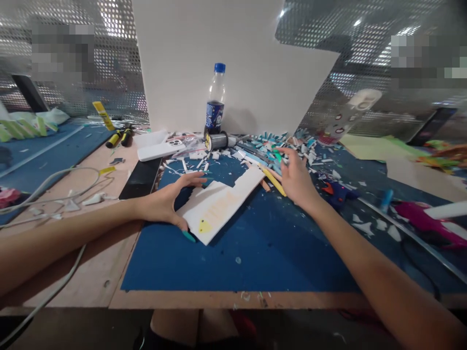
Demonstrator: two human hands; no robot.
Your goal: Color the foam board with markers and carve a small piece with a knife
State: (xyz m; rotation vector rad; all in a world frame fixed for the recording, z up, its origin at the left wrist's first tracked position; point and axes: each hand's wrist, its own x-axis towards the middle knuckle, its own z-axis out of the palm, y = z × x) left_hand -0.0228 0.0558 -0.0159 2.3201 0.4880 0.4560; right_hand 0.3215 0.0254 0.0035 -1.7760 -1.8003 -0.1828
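Observation:
A cut white board piece (222, 204) lies tilted on the blue mat, with a yellow face with two dots and pale orange strokes drawn on it. My left hand (166, 200) spans its left edge, thumb at the near side and fingers at the far side, steadying it. To the right, my right hand (296, 177) hovers over a cluster of slim tools, its fingers bent and apart with green nails pointing down. A yellow stick-like tool (273, 180) lies right beside that hand; I see nothing held in it.
Behind are a bottle (215, 109), a wire spool (219, 141) and many scraps (292, 143). A white phone (159, 149) and dark phone (140, 180) lie left, near cables. At right are a glue gun (337, 192) and a metal ruler (412, 238).

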